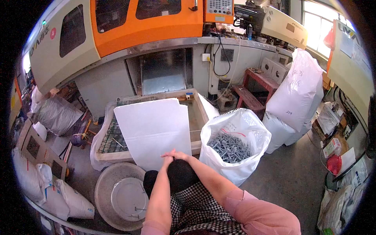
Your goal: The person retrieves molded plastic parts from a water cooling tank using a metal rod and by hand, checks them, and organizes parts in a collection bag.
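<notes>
My left hand (167,159) and my right hand (175,153) rest together on my knees, one over the other, by the lower edge of a white board (156,127). How the fingers lie is too small to make out, and no object shows in them. The board leans over a pale rectangular tub (107,157) with green netting. To the right of my knees stands an open white sack (250,164) with many grey plastic pieces (229,148) inside. A round grey basin (102,196) with a few small pieces in it sits at the lower left.
An orange and cream machine (149,29) spans the back. Full white sacks (293,92) are stacked at the right, beside a red step stool (250,98). More sacks (74,199) lie at the lower left. Bags and boxes line the right edge.
</notes>
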Demonstrator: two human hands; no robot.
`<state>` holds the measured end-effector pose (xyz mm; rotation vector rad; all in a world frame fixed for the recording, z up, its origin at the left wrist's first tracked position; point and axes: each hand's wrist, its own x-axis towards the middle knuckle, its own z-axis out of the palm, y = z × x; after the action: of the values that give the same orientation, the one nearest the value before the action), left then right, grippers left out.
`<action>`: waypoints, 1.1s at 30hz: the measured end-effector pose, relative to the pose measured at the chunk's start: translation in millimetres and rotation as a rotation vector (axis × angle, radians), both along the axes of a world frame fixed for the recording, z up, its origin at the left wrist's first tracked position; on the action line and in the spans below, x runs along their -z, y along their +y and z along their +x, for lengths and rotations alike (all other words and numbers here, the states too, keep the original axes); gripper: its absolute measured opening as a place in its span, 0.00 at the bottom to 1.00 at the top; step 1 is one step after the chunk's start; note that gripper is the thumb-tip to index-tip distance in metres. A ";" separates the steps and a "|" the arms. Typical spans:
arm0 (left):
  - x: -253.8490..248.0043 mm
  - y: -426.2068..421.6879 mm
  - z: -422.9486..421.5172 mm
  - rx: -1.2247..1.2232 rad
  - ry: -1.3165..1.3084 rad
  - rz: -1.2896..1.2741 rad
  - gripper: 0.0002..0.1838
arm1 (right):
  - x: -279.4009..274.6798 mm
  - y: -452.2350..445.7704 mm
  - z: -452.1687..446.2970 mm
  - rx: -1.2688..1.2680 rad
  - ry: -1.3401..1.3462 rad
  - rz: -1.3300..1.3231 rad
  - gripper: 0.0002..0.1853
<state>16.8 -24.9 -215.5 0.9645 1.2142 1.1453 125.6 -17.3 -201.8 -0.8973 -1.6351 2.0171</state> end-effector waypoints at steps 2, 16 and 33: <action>0.6 -0.5 -0.1 0.000 0.001 0.002 0.31 | 12.5 5.6 2.3 -0.024 0.066 -0.104 0.21; 2.3 -3.2 1.9 -0.001 -0.004 0.006 0.30 | -37.9 -21.1 3.2 0.024 -0.069 0.013 0.22; -1.9 -3.1 1.9 0.003 -0.009 0.027 0.30 | 2.7 2.5 -3.1 -0.038 -0.042 0.183 0.24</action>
<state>18.8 -28.1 -213.5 0.9801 1.1922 1.1647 122.5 -14.8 -204.6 -0.8532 -1.8381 1.8479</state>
